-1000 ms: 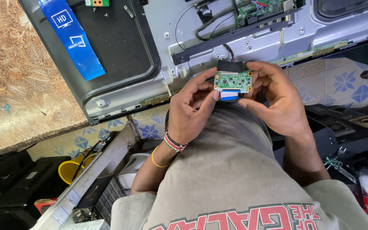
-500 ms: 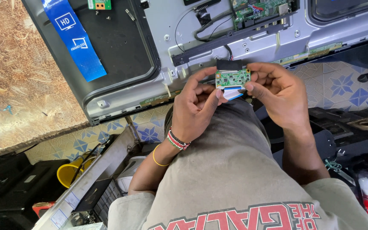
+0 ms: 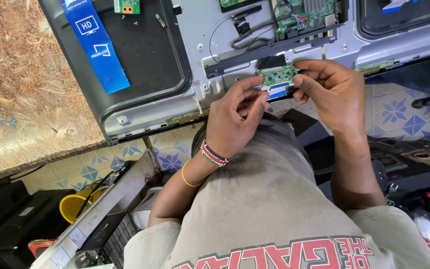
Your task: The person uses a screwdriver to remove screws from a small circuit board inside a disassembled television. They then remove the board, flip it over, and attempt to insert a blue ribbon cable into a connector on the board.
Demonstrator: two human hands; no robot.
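Note:
A small green circuit board (image 3: 276,75) sits at the lower edge of the grey back panel of a flat television (image 3: 195,35). A black flat strip (image 3: 270,62) joins it from above, and a blue and white ribbon (image 3: 277,90) lies just under it. My right hand (image 3: 332,92) pinches the board's right end between thumb and forefinger. My left hand (image 3: 235,117), with a beaded band and a yellow band on the wrist, has its fingers curled at the board's left end, thumb by the ribbon.
A larger green main board (image 3: 308,11) with cables is mounted higher on the panel. A blue sticker strip (image 3: 95,45) crosses the black cover at the left. A yellow tub (image 3: 73,206), a metal rail (image 3: 100,211) and dark equipment lie on the patterned tile floor.
Both hands have stayed on the small board. The left thumb has come off the board's face and now sits at its left end. The view has shifted slightly.

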